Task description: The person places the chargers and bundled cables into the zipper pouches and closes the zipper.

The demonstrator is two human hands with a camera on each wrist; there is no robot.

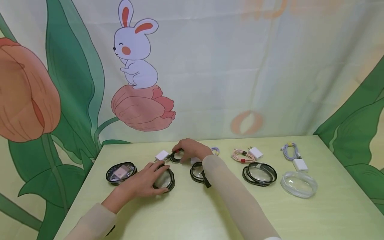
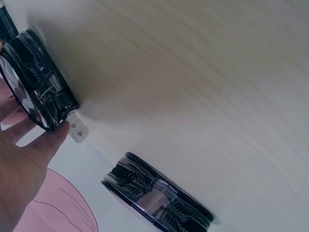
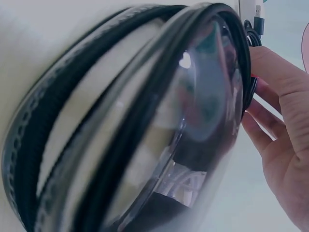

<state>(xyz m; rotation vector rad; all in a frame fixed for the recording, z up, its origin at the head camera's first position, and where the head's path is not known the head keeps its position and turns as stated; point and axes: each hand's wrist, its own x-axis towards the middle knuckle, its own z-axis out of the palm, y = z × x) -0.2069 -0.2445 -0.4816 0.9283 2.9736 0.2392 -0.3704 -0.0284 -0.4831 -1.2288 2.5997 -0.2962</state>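
My left hand (image 1: pixel 145 181) grips an oval clear zip case (image 1: pixel 164 181) with black trim, thumb on its near edge and fingers over its far edge. In the left wrist view the fingertips (image 2: pixel 60 137) hold the case (image 2: pixel 48 79) by its zipped side. Farther back on the table, my right hand (image 1: pixel 192 149) pinches a coiled black charging cable (image 1: pixel 175 158) with a red tie. The cable (image 3: pixel 251 36) and its USB plug show at the fingers in the right wrist view. Beside it lies a white charger plug (image 1: pixel 162 155).
A filled black-trimmed case (image 1: pixel 121 172) stands at the left. To the right are two more black-trimmed cases (image 1: pixel 259 174) and a clear-trimmed one (image 1: pixel 299 184). Behind them lie a pink cable (image 1: pixel 243 156), a purple cable (image 1: pixel 289 151) and white chargers (image 1: pixel 300 165). A printed curtain (image 1: pixel 204 73) hangs behind the table.
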